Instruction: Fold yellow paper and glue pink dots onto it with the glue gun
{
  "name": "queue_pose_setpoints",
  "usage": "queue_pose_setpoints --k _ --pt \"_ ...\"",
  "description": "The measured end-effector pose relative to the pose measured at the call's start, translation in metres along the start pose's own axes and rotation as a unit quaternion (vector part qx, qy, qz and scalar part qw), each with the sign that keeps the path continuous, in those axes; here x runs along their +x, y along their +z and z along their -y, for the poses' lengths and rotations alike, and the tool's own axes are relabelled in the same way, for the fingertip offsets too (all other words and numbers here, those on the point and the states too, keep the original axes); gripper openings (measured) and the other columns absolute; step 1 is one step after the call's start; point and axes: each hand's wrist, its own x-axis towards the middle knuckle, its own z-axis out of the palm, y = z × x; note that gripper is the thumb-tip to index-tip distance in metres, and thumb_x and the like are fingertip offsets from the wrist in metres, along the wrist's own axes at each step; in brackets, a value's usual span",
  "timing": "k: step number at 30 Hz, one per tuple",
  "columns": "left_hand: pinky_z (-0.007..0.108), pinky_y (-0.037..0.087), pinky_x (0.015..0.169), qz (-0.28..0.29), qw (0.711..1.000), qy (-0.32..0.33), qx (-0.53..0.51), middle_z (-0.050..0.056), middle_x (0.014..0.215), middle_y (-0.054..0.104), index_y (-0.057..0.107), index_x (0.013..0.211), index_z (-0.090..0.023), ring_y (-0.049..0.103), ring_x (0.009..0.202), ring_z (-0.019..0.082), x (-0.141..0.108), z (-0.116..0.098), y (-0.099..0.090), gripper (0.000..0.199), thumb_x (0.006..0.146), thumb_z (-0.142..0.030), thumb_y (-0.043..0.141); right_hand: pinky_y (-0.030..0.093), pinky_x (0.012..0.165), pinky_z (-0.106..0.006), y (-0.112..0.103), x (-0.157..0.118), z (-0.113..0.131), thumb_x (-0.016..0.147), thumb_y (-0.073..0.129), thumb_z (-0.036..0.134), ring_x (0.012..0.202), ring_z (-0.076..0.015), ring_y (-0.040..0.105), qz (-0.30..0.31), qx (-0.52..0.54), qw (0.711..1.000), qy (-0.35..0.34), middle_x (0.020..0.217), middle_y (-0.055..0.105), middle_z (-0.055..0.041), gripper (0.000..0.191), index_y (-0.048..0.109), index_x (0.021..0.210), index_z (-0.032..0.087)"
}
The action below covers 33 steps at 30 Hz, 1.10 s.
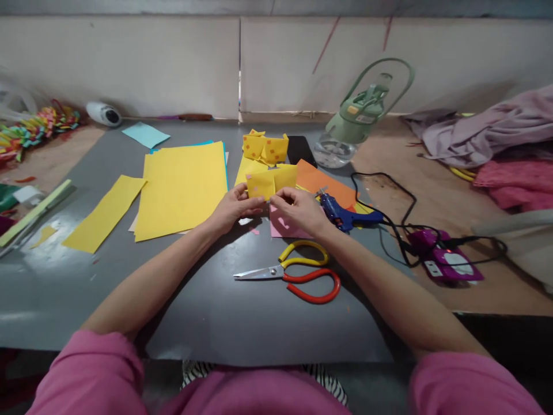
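A folded yellow paper piece [261, 183] with small pink squares near its left end stands upright between my hands. My left hand [237, 207] grips its lower left edge between thumb and fingers. At the lower middle of the piece, the fingers of my right hand [298, 208] are pinched together; what they hold is too small to make out. Behind it sits a similar yellow paper piece [265, 148] with orange squares. Pink paper [280, 229] lies partly under my right hand. Scissors [280, 271] with one yellow and one red handle rest nearer to me.
Yellow sheets [185, 190] and a yellow strip [106, 213] lie left. To the right are a blue glue gun [345, 214], orange paper [328, 183], a green-topped bottle [356, 115], black cables and a purple power strip [444, 256]. A black phone-like object [301, 151] lies behind.
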Motion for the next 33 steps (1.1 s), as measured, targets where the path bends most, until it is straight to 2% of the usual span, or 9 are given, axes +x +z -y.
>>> queue_pose_setpoints --k 4,7,9,13,16,19,27,30,33 --pt "0.024 0.058 0.075 -0.015 1.000 -0.015 -0.010 0.005 0.087 0.076 0.067 0.097 -0.015 0.074 0.079 0.013 0.001 -0.001 -0.001 0.011 0.087 -0.021 0.069 0.038 0.063 -0.029 -0.006 -0.001 -0.001 0.085 0.055 0.042 0.063 -0.0150 0.051 -0.015 -0.022 1.000 -0.011 0.067 0.060 -0.0002 0.028 0.057 0.067 0.021" --pt "0.023 0.058 0.075 -0.032 0.999 -0.024 -0.021 0.005 0.088 0.076 0.067 0.093 -0.014 0.074 0.078 0.012 0.003 -0.001 0.000 0.005 0.089 -0.016 0.066 0.039 0.066 -0.029 -0.007 -0.001 -0.005 0.091 0.056 0.041 0.070 -0.0170 0.056 -0.063 -0.099 0.990 -0.078 0.075 0.064 -0.0034 0.028 0.062 0.074 0.019" --pt "0.022 0.058 0.074 -0.035 0.999 -0.027 -0.025 0.005 0.085 0.076 0.066 0.092 -0.014 0.074 0.075 0.012 0.003 -0.001 0.000 0.004 0.089 -0.016 0.066 0.040 0.067 -0.029 -0.007 0.000 -0.011 0.094 0.056 0.037 0.077 -0.0180 0.058 -0.097 -0.178 0.965 -0.165 0.085 0.067 -0.0058 0.023 0.069 0.087 0.019" --pt "0.021 0.058 0.073 -0.035 0.998 -0.019 -0.042 0.003 0.083 0.075 0.065 0.088 -0.014 0.072 0.072 0.010 0.004 -0.001 0.000 0.004 0.086 -0.015 0.069 0.035 0.062 -0.027 -0.005 0.001 -0.022 0.097 0.051 0.022 0.082 -0.0165 0.058 -0.104 -0.333 0.877 -0.329 0.094 0.068 -0.0051 0.028 0.073 0.114 0.028" --pt "0.021 0.058 0.072 -0.037 0.997 -0.021 -0.058 0.002 0.080 0.074 0.065 0.084 -0.013 0.071 0.068 0.009 0.003 -0.002 0.000 0.005 0.089 -0.011 0.065 0.032 0.062 -0.028 -0.004 0.001 -0.026 0.097 0.050 0.016 0.079 -0.0155 0.055 -0.102 -0.396 0.834 -0.370 0.092 0.068 -0.0040 0.035 0.071 0.121 0.031" --pt "0.021 0.058 0.071 -0.035 0.997 -0.024 -0.068 0.003 0.078 0.074 0.065 0.084 -0.013 0.071 0.066 0.009 0.003 -0.002 0.001 0.011 0.092 -0.009 0.058 0.031 0.061 -0.028 -0.003 0.002 -0.027 0.097 0.049 0.016 0.078 -0.0160 0.054 -0.110 -0.422 0.816 -0.379 0.090 0.068 -0.0044 0.036 0.072 0.121 0.029" --pt "0.021 0.059 0.074 -0.032 0.995 -0.016 -0.089 0.002 0.079 0.074 0.064 0.085 -0.013 0.072 0.067 0.009 0.005 0.001 0.000 0.010 0.092 -0.008 0.060 0.035 0.064 -0.029 0.004 -0.002 -0.025 0.098 0.047 0.017 0.082 -0.0178 0.058 -0.102 -0.412 0.827 -0.368 0.090 0.070 -0.0064 0.036 0.071 0.124 0.022" --pt "0.021 0.059 0.073 -0.037 0.995 -0.013 -0.097 0.001 0.078 0.073 0.064 0.085 -0.013 0.071 0.066 0.008 0.006 0.003 0.001 0.008 0.091 -0.007 0.061 0.037 0.064 -0.029 0.008 -0.005 -0.023 0.098 0.046 0.019 0.083 -0.0185 0.060 -0.091 -0.399 0.845 -0.344 0.092 0.071 -0.0076 0.036 0.071 0.124 0.021" --pt "0.020 0.058 0.072 -0.044 0.994 -0.006 -0.100 0.001 0.078 0.073 0.064 0.085 -0.012 0.070 0.065 0.007 0.006 0.004 0.002 0.008 0.091 -0.007 0.062 0.039 0.062 -0.030 0.012 -0.007 -0.021 0.097 0.049 0.022 0.083 -0.0196 0.060 -0.079 -0.354 0.880 -0.307 0.095 0.071 -0.0091 0.034 0.071 0.122 0.021"
